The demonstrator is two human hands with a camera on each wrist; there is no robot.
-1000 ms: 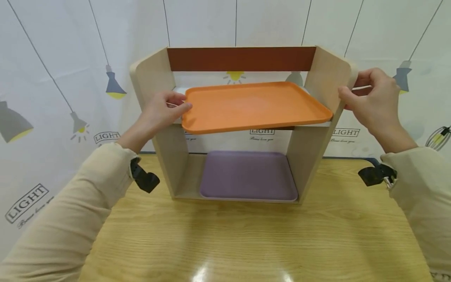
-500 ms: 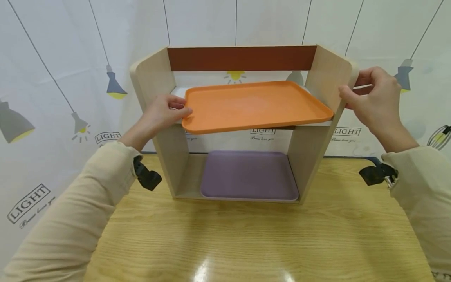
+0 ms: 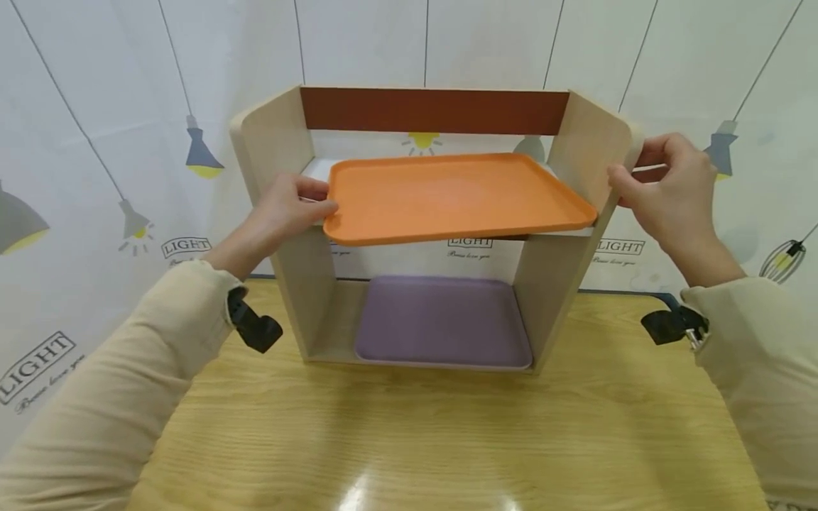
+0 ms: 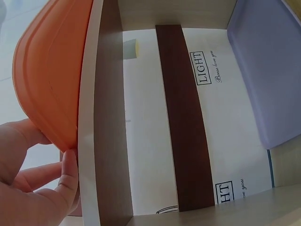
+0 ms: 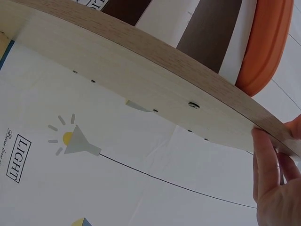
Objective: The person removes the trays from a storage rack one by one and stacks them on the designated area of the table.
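An orange tray (image 3: pixel 460 195) lies at a slant on the upper level of a small two-tier shelf (image 3: pixel 591 152), its near left corner jutting past the front edge. My left hand (image 3: pixel 281 213) pinches the tray's left edge, thumb on top and fingers underneath. In the left wrist view, the fingertips of the left hand (image 4: pixel 42 179) sit right at the tray's corner, beside the white shelf board (image 4: pixel 87 141). The right hand (image 3: pixel 677 206) grips the upper front edge of the shelf's right side panel. Seen from the right wrist, its fingers (image 5: pixel 268 160) press the panel's outer face.
A purple tray (image 3: pixel 441 323) lies flat on the shelf's bottom level. The shelf stands on a wood-grain table (image 3: pixel 409 433), against a wall covering (image 3: pixel 128 85) printed with lamps. A reddish-brown bar (image 3: pixel 434 110) spans the shelf's top back.
The head view has shifted slightly. Both hands keep the same grips, and the orange tray shows no clear movement against the shelf.
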